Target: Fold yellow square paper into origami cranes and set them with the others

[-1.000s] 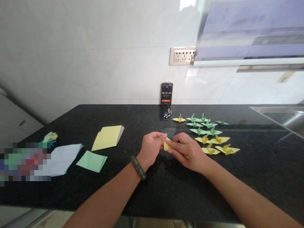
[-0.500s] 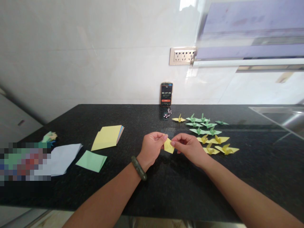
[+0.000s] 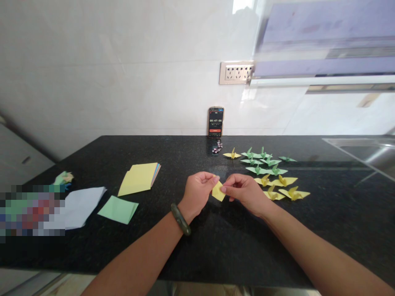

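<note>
A small folded yellow paper (image 3: 218,192) hangs just above the black countertop (image 3: 216,234) between both hands. My left hand (image 3: 199,191), with a dark bangle on its wrist, pinches the paper's upper left corner. My right hand (image 3: 243,192) pinches its right edge with thumb and forefinger. Right of my hands lie several finished paper cranes: yellow ones (image 3: 282,187) in front, green ones (image 3: 263,161) behind them.
A stack of coloured paper squares (image 3: 139,178) topped with yellow, a green sheet (image 3: 117,209) and a pale blue sheet (image 3: 82,204) lie to the left. A phone (image 3: 215,122) showing a timer leans on the wall. A steel sink (image 3: 367,153) sits at far right.
My right hand has pulled back from covering the yellow paper to pinching its right edge, so more of the paper shows. The paper now hangs lower between the hands.
</note>
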`<state>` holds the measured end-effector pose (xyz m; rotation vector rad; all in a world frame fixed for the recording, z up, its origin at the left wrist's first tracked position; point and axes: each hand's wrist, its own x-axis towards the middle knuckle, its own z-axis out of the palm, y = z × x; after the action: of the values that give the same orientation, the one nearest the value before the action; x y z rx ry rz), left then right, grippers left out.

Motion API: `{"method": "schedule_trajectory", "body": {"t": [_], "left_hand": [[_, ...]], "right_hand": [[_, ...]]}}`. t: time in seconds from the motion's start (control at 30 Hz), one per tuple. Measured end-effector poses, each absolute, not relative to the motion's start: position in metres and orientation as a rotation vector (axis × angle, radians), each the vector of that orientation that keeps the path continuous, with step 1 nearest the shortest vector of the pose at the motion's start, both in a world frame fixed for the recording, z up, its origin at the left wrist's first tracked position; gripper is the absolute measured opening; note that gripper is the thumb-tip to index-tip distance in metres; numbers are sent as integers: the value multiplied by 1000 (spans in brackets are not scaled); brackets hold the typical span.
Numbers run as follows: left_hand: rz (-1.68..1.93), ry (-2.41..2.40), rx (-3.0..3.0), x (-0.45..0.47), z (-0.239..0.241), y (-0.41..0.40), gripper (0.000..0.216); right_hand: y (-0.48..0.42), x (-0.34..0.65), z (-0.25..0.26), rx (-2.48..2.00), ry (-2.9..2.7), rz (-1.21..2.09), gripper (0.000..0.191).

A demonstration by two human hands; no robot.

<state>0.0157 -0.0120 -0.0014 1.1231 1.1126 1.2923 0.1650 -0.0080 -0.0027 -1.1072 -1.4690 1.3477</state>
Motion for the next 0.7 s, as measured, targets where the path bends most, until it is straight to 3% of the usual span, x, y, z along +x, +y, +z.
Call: {"method": "schedule_trajectory", "body": {"t": [0.4, 0.57, 0.7], "left_hand": [[1321, 1121, 1244, 15, -1, -13, 19], [1306, 1118, 1230, 16, -2, -13, 23], [1213, 1045, 1016, 17, -1, -11, 38]], "right_hand": [[-7, 165, -4, -1141, -1457, 1583, 34], [-7, 166, -5, -1183, -1615, 1330, 28], [-7, 166, -5, -1224, -1661, 1215, 26]]}}
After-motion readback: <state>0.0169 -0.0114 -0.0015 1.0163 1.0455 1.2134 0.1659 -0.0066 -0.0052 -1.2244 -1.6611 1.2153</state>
